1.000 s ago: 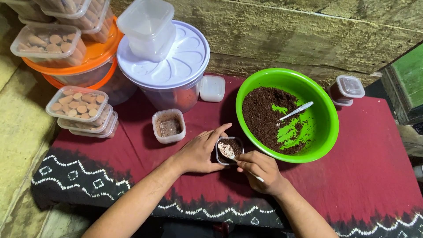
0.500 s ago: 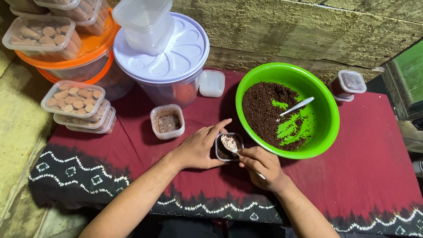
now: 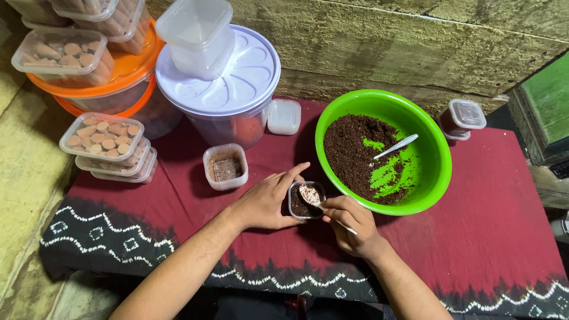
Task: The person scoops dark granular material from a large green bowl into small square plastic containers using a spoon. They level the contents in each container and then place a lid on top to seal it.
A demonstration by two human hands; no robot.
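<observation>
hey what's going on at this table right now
A person's left hand steadies a small clear tub on the red cloth, while the right hand works a white spoon into the dark crumbly stuff inside it. Next to it sits a green bowl part full of the same dark crumbs, with a second spoon in it. Another open tub stands to the left.

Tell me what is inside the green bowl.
The green bowl holds a heap of dark brown crumbs on its left side and a white spoon lying with its bowl in the crumbs. Bare green shows to the right. The bottom under the heap is covered.
</observation>
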